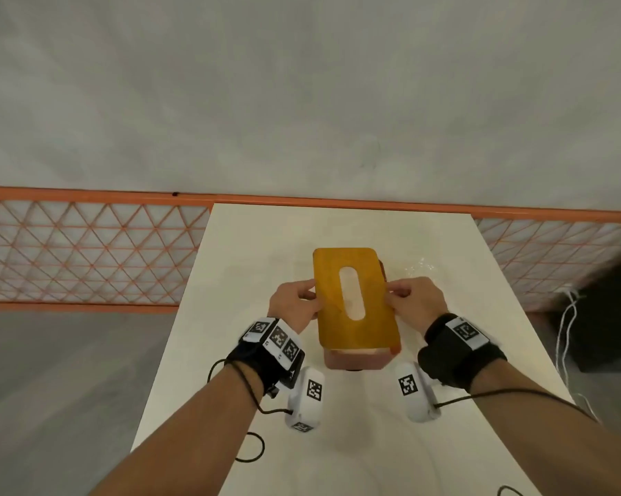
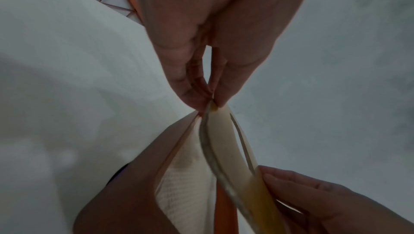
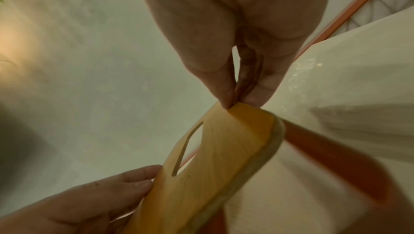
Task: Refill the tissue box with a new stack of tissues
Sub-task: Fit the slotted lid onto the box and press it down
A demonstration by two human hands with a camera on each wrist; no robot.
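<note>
- Here, the white table (image 1: 251,266) runs below my fingers, an orange lattice railing (image 1: 87,252) and grey floor beyond its far edge.
- My left hand (image 1: 296,304) and right hand (image 1: 414,300) pinch opposite long edges of the slotted wooden lid (image 1: 352,298), which I hold just above the reddish tissue box (image 1: 352,359).
- White tissues (image 2: 186,181) lie inside; cables hang to my right.

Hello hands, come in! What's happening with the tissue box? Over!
Left hand and right hand each pinch a long edge of the yellow lid. Lid held above red box; tissues inside. Nothing blocking.
</note>
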